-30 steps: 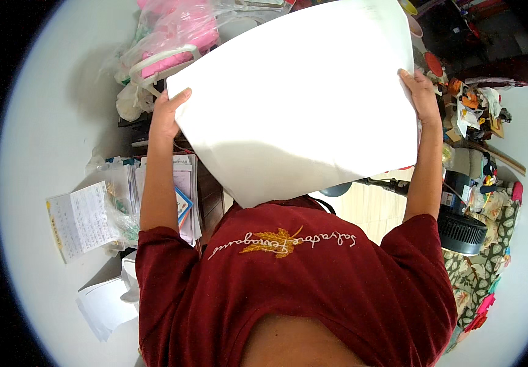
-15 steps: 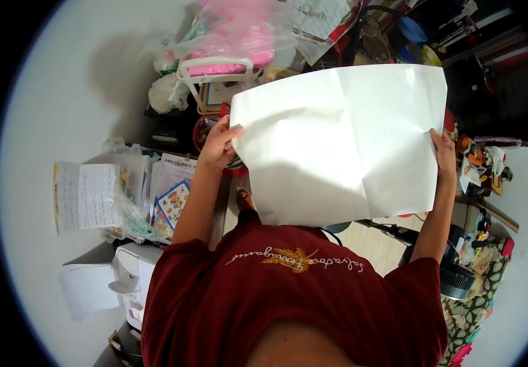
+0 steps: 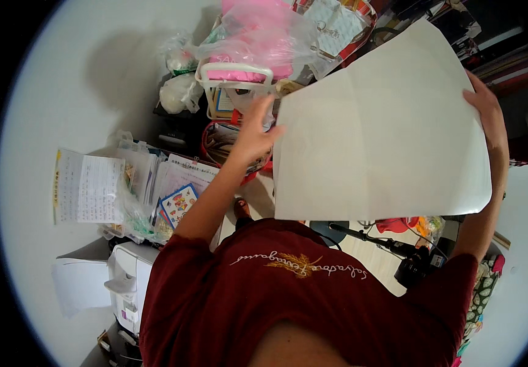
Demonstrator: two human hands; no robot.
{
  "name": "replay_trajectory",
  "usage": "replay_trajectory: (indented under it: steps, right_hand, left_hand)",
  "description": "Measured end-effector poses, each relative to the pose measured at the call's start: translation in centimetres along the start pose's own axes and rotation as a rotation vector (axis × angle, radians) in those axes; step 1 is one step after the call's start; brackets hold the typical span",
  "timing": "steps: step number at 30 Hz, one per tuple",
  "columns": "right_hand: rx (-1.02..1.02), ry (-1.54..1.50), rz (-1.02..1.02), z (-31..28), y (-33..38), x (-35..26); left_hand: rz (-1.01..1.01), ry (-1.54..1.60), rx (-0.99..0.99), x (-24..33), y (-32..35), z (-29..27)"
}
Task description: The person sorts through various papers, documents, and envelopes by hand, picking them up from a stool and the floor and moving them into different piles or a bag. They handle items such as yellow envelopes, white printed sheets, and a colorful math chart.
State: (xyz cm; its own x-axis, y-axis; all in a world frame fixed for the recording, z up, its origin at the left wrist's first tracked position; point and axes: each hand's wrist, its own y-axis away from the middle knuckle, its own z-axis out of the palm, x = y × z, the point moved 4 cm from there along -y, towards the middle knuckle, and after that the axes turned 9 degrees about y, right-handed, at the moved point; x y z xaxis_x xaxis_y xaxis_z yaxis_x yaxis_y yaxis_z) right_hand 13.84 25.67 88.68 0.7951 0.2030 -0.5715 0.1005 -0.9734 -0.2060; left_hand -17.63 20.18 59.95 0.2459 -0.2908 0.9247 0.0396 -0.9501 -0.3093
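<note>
One white sheet (image 3: pixel 386 128) (shirt lettering (image 3: pixel 300 264) nearby)

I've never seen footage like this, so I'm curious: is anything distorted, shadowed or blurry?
Head view: wide-lens picture with a black, curved rim; head view: soft shadow on the pale wall at left; head view: left hand looks slightly blurred at the white sheet's edge.

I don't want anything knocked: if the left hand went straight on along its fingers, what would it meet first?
The left hand would probably meet the white frame's right side, or the plastic-covered pink package just beyond; depth is unclear.
</note>
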Motion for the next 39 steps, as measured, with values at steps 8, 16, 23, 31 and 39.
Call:
replay_trajectory:
  steps: [8,16,23,31,39]
  right_hand:
    - [-0.194,-0.101,-0.135,7.2,-4.6,-9.8]
    - [-0.235,-0.409,0.005,12.2,-5.6,-18.0]
    - [-0.042,-0.391,-0.361,13.5,-6.1,-19.8]
    - [-0.625,-0.321,-0.201,25.3,-5.1,-5.0]
    - [-0.691,-0.859,-0.123,31.0,-1.0,-6.1]
  left_hand:
    - [0.388,0.211,-0.298,15.7,3.1,3.9]
    - [-0.194,0.974,0.088,10.1,2.3,-3.7]
    - [-0.183,1.153,0.162,9.8,4.1,-12.9]
    - [-0.159,0.916,0.341,13.1,7.5,-18.2]
    - [-0.206,0.797,0.379,14.4,10.7,-21.4]
